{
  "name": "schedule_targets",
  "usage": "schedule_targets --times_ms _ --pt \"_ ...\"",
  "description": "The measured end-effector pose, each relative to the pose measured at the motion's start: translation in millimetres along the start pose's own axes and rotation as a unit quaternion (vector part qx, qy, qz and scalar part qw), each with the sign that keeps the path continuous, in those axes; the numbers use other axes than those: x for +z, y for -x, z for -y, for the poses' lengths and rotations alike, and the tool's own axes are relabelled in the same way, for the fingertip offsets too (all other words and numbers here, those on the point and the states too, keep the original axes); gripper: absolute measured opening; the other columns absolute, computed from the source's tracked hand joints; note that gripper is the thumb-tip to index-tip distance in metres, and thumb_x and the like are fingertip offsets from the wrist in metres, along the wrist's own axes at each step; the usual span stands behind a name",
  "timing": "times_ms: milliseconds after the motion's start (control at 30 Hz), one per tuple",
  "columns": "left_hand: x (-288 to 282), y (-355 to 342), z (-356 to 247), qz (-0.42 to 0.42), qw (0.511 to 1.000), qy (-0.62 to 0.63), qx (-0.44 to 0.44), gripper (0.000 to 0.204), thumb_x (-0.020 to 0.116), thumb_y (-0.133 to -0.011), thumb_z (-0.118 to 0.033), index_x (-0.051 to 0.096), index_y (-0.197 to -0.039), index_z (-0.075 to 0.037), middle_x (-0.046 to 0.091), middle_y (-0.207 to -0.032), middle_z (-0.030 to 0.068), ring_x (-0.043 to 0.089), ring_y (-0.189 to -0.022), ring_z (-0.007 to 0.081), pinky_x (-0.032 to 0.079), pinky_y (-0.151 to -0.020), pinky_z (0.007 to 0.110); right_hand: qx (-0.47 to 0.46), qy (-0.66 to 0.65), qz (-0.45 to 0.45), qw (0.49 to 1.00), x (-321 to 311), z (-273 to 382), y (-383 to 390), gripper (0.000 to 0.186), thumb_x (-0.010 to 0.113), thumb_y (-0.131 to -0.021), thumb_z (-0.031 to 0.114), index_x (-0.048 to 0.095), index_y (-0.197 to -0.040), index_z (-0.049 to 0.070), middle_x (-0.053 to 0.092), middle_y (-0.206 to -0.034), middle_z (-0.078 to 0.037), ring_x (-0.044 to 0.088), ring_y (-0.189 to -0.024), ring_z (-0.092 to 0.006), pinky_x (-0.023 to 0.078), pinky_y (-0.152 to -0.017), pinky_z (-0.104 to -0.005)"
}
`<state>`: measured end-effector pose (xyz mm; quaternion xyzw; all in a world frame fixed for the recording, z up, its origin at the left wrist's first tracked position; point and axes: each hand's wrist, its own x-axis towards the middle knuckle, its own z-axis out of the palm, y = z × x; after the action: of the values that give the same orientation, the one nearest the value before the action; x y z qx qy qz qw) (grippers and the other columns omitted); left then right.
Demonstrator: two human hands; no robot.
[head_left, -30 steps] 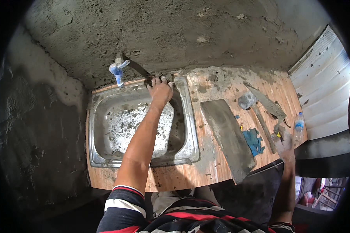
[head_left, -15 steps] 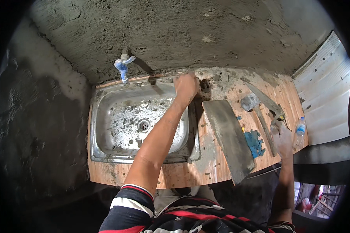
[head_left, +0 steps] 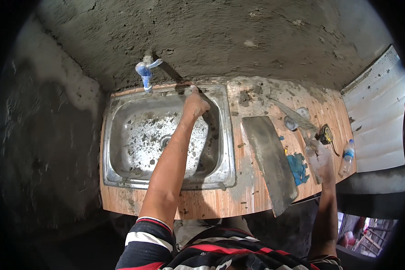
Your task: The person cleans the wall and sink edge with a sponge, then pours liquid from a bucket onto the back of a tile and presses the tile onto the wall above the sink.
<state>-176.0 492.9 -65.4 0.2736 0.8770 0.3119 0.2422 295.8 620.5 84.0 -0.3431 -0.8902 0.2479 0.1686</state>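
Note:
My left hand (head_left: 195, 106) is at the back rim of the metal sink (head_left: 232, 157), its fingers mostly curled and one digit pointing towards the wall. Whatever it may hold is hidden from above. Beneath that forearm, the basin is spattered with grey mortar, and its drain is partly covered. On the right, my right hand (head_left: 320, 159) is closed, somewhat blurred, around the handle end of a mortar-coated trowel (head_left: 290, 112). The trowel's blade crosses over a hammer with a thick, roundish head (head_left: 291, 123), whose handle runs under that hand.
A blue-wrapped faucet (head_left: 144, 70) juts from the rough plastered wall. On the wooden counter (head_left: 202, 204) lie a long grey mortar-covered board (head_left: 271, 164) overhanging the front edge, a blue rag (head_left: 298, 169), a tape measure (head_left: 326, 134) and a plastic bottle (head_left: 347, 157).
My left hand has moved left along the sink's back rim, away from the mortar beside it. The trowel and my right hand have shifted slightly left, uncovering the tape measure.

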Motion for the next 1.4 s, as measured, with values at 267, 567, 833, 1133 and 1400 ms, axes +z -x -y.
schedule_targets --times_ms 267,567,833,1133,1400 --pt "17.8 35.7 -46.1 -0.045 0.961 0.255 0.099 0.046 0.070 -0.081 -0.011 0.065 -0.124 0.004 0.074 -0.095 0.0203 0.070 -0.085 0.0246 0.053 -0.079 0.036 0.021 0.076 0.061 0.995 14.6 32.2 -49.1 0.039 0.061 -0.096 0.031 0.063 -0.120 0.000 0.070 -0.091 -0.025 0.067 -0.082 -0.0413 0.051 -0.074 -0.0452" --pt "65.1 59.9 -37.0 -0.056 0.946 0.302 0.105 0.015 0.065 -0.085 -0.003 0.071 -0.099 0.001 0.072 -0.084 0.0050 0.062 -0.071 0.0130 0.050 -0.065 0.028 -0.049 0.163 0.181 0.969 123.3 139.4 -167.9 0.031 0.055 -0.095 0.024 0.063 -0.108 -0.003 0.069 -0.103 -0.030 0.066 -0.102 -0.0441 0.052 -0.090 -0.0516" --pt "63.0 82.2 -54.8 -0.110 0.958 0.246 0.103 0.019 0.066 -0.083 -0.013 0.074 -0.098 -0.004 0.072 -0.089 0.0229 0.071 -0.085 0.0394 0.055 -0.077 0.044 -0.041 0.251 0.238 0.937 153.2 175.9 -203.5 0.030 0.056 -0.090 0.013 0.073 -0.107 -0.004 0.068 -0.116 -0.029 0.066 -0.111 -0.0400 0.054 -0.095 -0.0466" --pt "61.7 87.3 -60.2 -0.142 0.965 0.187 0.121 0.022 0.068 -0.083 -0.013 0.070 -0.103 -0.005 0.072 -0.090 0.0226 0.070 -0.086 0.0412 0.054 -0.077 0.046 0.066 0.291 0.228 0.927 99.2 148.6 -190.6 0.028 0.054 -0.089 0.010 0.073 -0.105 -0.003 0.069 -0.113 -0.026 0.068 -0.107 -0.0394 0.055 -0.092 -0.0475" --pt "62.1 97.7 -80.4 -0.060 0.956 0.256 0.132 0.019 0.072 -0.082 -0.014 0.071 -0.098 -0.004 0.073 -0.089 0.0190 0.072 -0.080 0.0348 0.054 -0.074 0.041 0.070 0.308 0.111 0.942 49.5 89.0 -155.4 0.028 0.054 -0.091 0.016 0.073 -0.103 -0.001 0.069 -0.112 -0.027 0.068 -0.105 -0.0409 0.055 -0.090 -0.0492"
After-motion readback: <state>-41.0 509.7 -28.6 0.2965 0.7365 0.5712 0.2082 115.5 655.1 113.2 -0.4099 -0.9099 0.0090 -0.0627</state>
